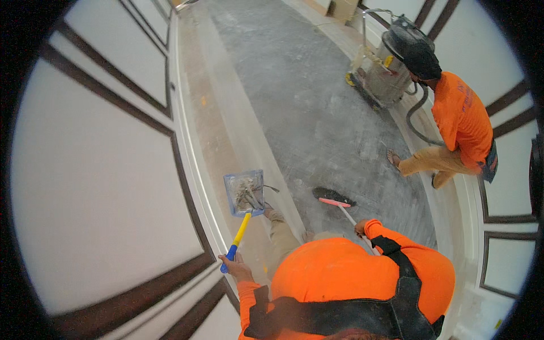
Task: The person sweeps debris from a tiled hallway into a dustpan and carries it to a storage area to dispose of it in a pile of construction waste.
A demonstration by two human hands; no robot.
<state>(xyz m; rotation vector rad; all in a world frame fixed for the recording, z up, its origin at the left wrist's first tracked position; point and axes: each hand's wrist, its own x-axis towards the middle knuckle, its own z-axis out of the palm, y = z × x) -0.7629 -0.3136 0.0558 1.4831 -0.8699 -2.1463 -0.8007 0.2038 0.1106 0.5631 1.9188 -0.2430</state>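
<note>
Left hand [238, 267]: fingers are gripping the blue-and-yellow handle [242, 229] of a translucent blue, squarish plastic dustpan [229, 190], which is carrying grey debris [247, 192] near the white panelled wall [107, 187]. Right hand [361, 228]: fingers are wrapping the pale stick [347, 215] of a pink-and-black broom [335, 202], extending over the dusty grey floor [294, 102]. 1 orange-shirted co-worker [464, 122] is standing at right.

One dustpan [230, 194], one broom [335, 203], one vacuum [385, 84], one hose [409, 117], one co-worker [463, 122], the wearer's two grips [239, 268] [360, 228]
</note>
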